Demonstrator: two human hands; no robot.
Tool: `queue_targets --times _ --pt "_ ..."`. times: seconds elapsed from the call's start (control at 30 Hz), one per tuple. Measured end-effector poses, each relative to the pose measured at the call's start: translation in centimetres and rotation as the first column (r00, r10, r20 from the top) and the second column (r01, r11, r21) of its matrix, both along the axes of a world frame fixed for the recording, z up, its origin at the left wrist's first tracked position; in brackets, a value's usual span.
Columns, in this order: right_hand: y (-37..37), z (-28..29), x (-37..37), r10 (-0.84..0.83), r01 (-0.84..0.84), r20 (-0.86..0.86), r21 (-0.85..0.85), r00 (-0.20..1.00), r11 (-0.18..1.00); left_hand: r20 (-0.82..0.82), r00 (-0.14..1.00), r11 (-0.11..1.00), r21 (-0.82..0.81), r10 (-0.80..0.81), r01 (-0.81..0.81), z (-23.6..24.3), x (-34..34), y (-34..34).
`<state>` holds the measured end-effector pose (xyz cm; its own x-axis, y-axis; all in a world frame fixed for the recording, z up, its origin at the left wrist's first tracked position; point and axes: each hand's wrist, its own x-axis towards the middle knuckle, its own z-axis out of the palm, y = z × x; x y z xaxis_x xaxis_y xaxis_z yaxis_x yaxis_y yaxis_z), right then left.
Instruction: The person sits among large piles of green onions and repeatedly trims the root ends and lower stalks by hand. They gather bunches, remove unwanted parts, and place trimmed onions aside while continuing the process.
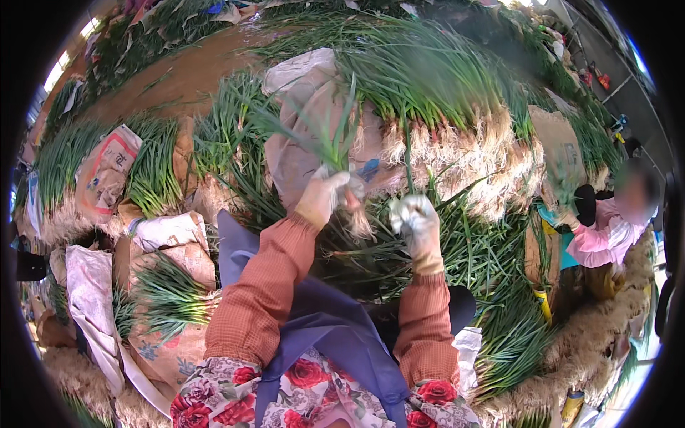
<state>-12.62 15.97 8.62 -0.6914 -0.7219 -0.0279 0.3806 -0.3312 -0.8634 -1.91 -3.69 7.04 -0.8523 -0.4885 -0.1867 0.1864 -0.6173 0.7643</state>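
Note:
My left hand (325,196), in a pale glove, is closed on a small bunch of green onions (335,146) whose leaves fan upward and whose pale roots hang below the fist. My right hand (415,221), also gloved, is closed around a single green stalk (408,153) that runs up from it, just right of the bunch. Both forearms wear rust-coloured sleeves. A blue apron (321,321) lies across my lap beneath them. Loose green onions (485,250) lie under and to the right of my hands.
A large pile of green onions with pale roots (442,143) stretches across the back. More bundles (153,167) lie on sacks at the left. Another person in a pink top (606,235) sits at the right. A brown dirt strip (185,75) runs at the upper left.

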Motion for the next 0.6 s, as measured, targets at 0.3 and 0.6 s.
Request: queue_targets --times 0.3,0.6 --pt "-6.9 -1.9 2.9 0.188 -0.195 0.13 0.048 0.974 0.98 -0.165 0.966 0.979 0.018 -0.198 0.203 -2.7 2.9 2.6" --pt "-7.7 2.9 -3.5 0.094 -0.013 0.146 -0.48 0.985 0.877 -0.44 0.852 0.948 0.265 0.282 -0.177 1.9 2.0 -0.2"
